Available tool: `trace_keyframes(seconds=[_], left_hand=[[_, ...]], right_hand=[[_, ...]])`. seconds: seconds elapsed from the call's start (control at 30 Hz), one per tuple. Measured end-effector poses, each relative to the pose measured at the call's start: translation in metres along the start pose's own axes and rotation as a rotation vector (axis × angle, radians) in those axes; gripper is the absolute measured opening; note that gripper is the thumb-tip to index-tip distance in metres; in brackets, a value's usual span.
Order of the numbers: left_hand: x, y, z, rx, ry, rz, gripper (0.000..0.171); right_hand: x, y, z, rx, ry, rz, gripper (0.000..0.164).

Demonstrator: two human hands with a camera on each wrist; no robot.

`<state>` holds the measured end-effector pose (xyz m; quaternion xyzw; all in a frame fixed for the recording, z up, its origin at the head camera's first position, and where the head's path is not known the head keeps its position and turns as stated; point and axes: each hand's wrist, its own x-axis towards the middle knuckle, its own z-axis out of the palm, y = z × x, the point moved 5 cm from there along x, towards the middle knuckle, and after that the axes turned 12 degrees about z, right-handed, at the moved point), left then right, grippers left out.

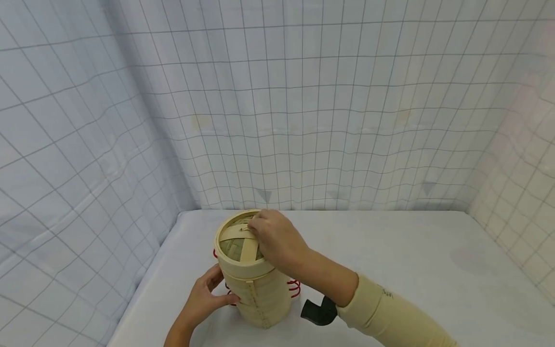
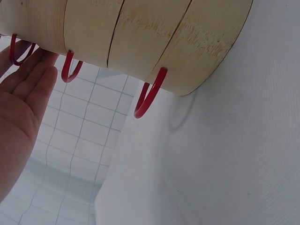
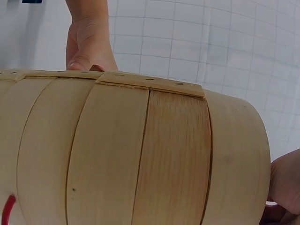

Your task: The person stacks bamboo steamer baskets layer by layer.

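Observation:
A tall stacked bamboo steamer [image 1: 263, 301] with several tiers stands on the white surface, its woven lid [image 1: 231, 246] seated on top. Small red loop handles [image 2: 150, 93] stick out from its sides. At the lid's crossed straps, my right hand [image 1: 277, 238] pinches the middle, seen from above in the head view. My left hand [image 1: 204, 296] is at the steamer's left side, thumb near the front and fingers toward the back. In the left wrist view those fingers [image 2: 35, 82] lie fairly straight beside the red loops.
A white cloth covers the table [image 1: 381, 255]. Grid-patterned white curtains [image 1: 312, 106] hang behind and on both sides. A black strap piece [image 1: 318, 312] shows by the right forearm, below its cream sleeve [image 1: 390, 313].

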<state>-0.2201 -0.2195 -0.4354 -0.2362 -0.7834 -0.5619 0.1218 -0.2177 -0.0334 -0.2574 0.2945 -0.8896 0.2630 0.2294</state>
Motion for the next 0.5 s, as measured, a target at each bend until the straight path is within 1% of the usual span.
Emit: trace_keyframes(seconds=[0.07,0.13,0.2,0.27,0.33,0.4,0.43,0.47,0.5], left_hand=[[0.000,0.000,0.000,0.003,0.000,0.000,0.072],[0.000,0.000,0.000,0.007,0.001,-0.002,0.072],[-0.001,0.000,0.000,0.012,0.003,-0.010,0.074],[-0.003,0.001,-0.001,0.003,0.004,0.005,0.076],[-0.005,0.006,-0.005,-0.029,0.013,0.062,0.071],[-0.007,0.016,-0.012,-0.061,0.038,0.137,0.060],[-0.007,0.025,-0.017,-0.065,0.079,0.191,0.055],[-0.007,0.037,-0.022,-0.054,0.147,0.230,0.049],[-0.007,0.052,-0.028,-0.045,0.230,0.296,0.044]], right_hand=[[-0.003,0.002,-0.002,0.038,0.035,0.006,0.007],[-0.007,0.007,-0.005,0.075,0.097,0.011,0.007],[-0.014,0.018,-0.008,0.125,0.187,0.025,0.008],[-0.026,0.034,-0.011,0.169,0.292,0.051,0.009],[-0.043,0.056,-0.013,0.221,0.384,0.091,0.010],[-0.064,0.082,-0.012,0.253,0.439,0.164,0.010],[-0.075,0.096,-0.011,0.262,0.447,0.215,0.010],[-0.087,0.110,-0.010,0.274,0.444,0.271,0.010],[-0.099,0.123,-0.008,0.280,0.433,0.339,0.010]])
